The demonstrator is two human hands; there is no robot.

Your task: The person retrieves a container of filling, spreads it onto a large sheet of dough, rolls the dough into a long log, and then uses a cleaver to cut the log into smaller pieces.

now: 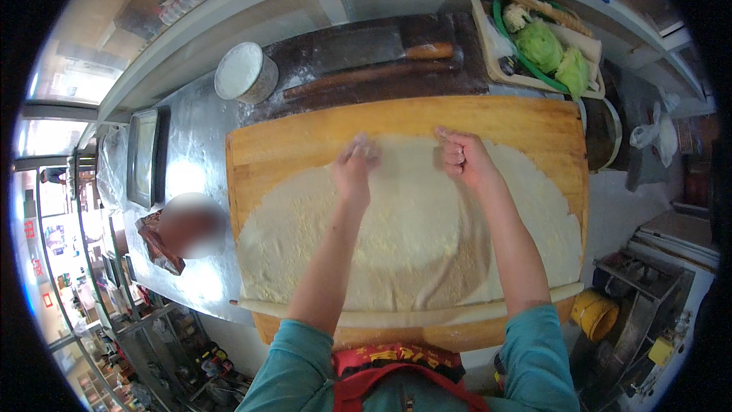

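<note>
A wide, thin sheet of dough (412,223) lies over a wooden board (400,114), dusted with yellowish flour. Its near edge is wrapped around a long rolling pin (234,302), whose tip shows at the left. My left hand (357,169), blurred, is over the far edge of the sheet, its fingers bent; whether it holds the dough cannot be told. To its right my right hand (464,157) has its fingers curled at the same far edge, with the dough lifted or folded just below it. Whether that hand grips the dough is not clear.
Behind the board are a tub of white flour (240,71), a large cleaver (366,48) and a wooden rolling pin (366,77). A tray (597,83) with cabbage (539,44) stands at back right. At left are a metal tray (143,157) and a brown plastic bag (163,246).
</note>
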